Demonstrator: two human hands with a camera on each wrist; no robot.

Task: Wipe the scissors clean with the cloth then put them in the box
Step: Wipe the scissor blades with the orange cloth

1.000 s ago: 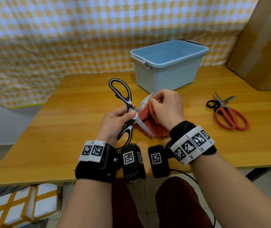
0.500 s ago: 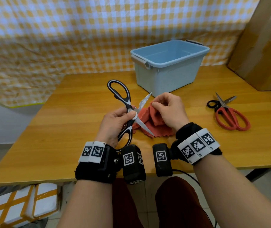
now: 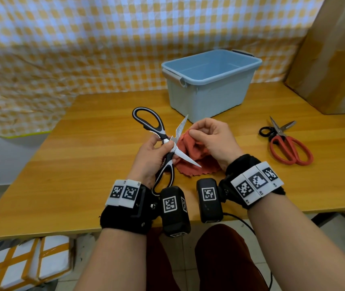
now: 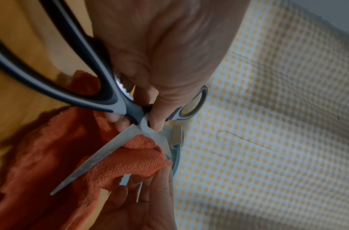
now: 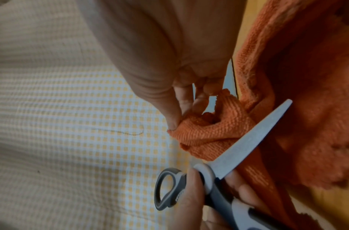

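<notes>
**Wiping step in hand, box not yet used**

Head view: I see the left hand (image 3: 152, 156) gripping the black-grey scissors (image 3: 163, 143) near the pivot, blades spread wide, above the table (image 3: 83, 164). The right hand (image 3: 213, 141) pinches the red cloth (image 3: 196, 162) btw thumb and fingers, just beside the upper blade. The blue box (image 3: 209, 80) stands behind, holding nothing as far as I can see. A second pair, red scissors (image 3: 287, 143), lies apart on the right.

Left wrist view: the cloth (image 4: 134, 157) sits btw the two blades, touching them near the pivot.

Right wrist view: fingertips (image 5: 173, 123) fold the cloth (image 5: 209, 133) against the blade.

I judge wiping is mid-way. Next move calls for sliding the cloth along the blade w/ care for the edge, then closing the blades before going to the box.
</notes>
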